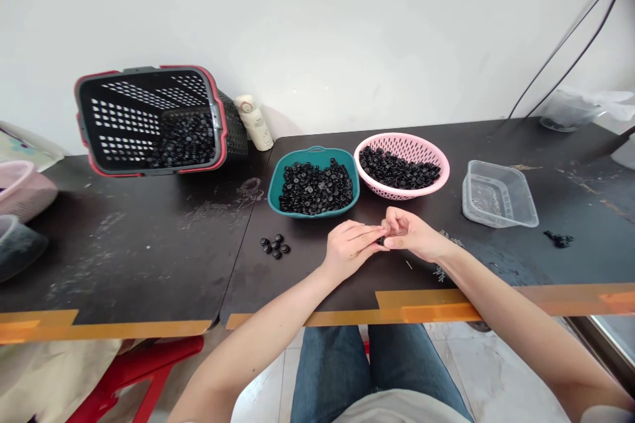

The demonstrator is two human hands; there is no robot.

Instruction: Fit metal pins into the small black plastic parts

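My left hand [353,248] and my right hand [409,235] meet above the table, their fingertips closed together on a small round black plastic part [381,240]. Most of that part is covered by the fingers. Just beyond the hands stand a teal basin [272,193] of flat black discs with holes and a pink colander [443,162] of black caps. A small group of finished-looking black round pieces [276,246] lies left of my left hand. Small pale metal pins [440,272] are scattered beside and partly under my right wrist.
A tilted black basket [218,125] with a red rim holds more black parts. A white bottle [255,124] is beside it. At right are a clear plastic tub [496,217] and a little heap of dark pieces [559,239]. Orange tape [436,304] runs along the table's front edge.
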